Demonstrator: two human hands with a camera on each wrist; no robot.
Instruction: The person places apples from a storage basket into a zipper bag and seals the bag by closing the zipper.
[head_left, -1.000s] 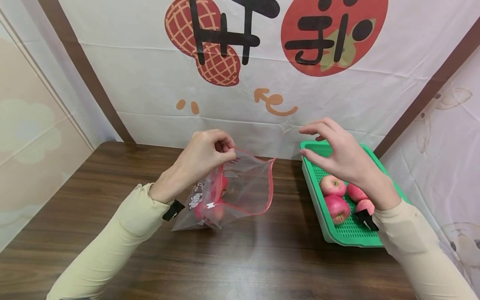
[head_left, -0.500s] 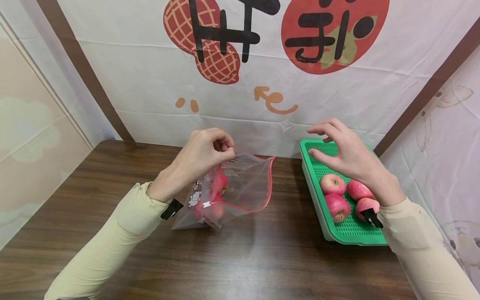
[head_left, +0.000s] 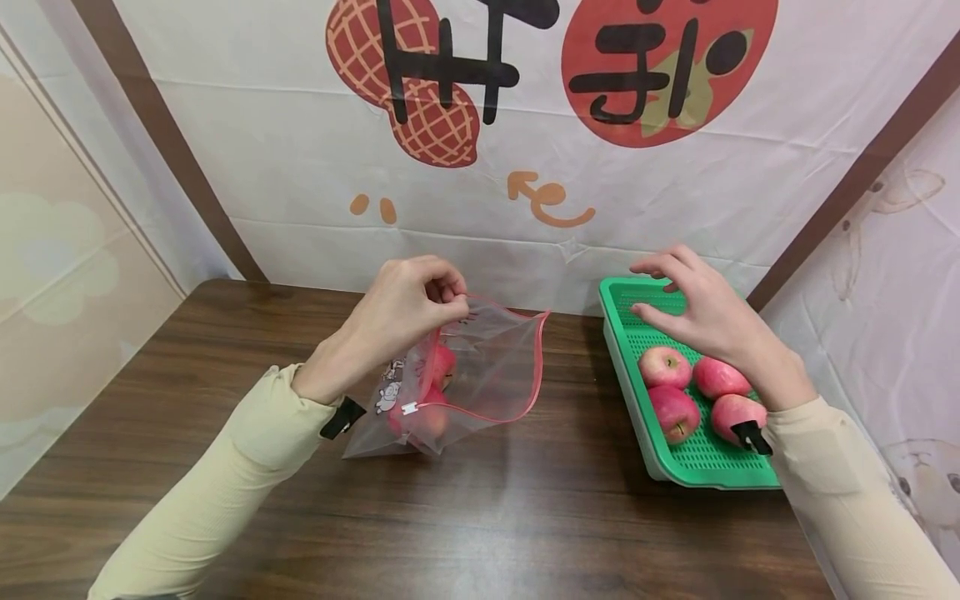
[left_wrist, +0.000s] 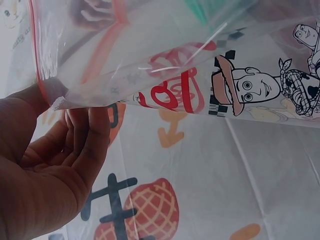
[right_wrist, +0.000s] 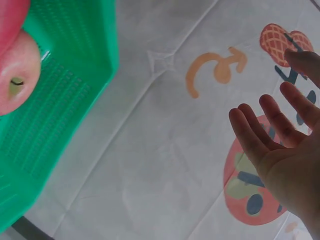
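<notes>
My left hand (head_left: pixel 416 304) pinches the top edge of a clear zip bag (head_left: pixel 495 375) between thumb and fingers. The bag has a red zip rim, a white slider and printed cartoon figures, and its mouth gapes to the right. Red apples (head_left: pixel 435 412) lie inside it, blurred by the plastic. In the left wrist view the bag's corner (left_wrist: pixel 60 95) is caught at my thumb. My right hand (head_left: pixel 701 308) hovers over the green basket (head_left: pixel 633 417), fingers loosely spread and holding nothing. Several apples (head_left: pixel 675 414) sit in the basket below it.
Both the bag and the basket stand on a dark wooden table (head_left: pixel 510 525). A white printed cloth (head_left: pixel 480 233) hangs right behind the table's back edge, and another cloth (head_left: pixel 915 333) hangs close beside the basket on the right.
My right hand has drifted a little to the right and back over the basket, uncovering more of the apples. My left hand keeps its pinch on the bag, nearly still.
</notes>
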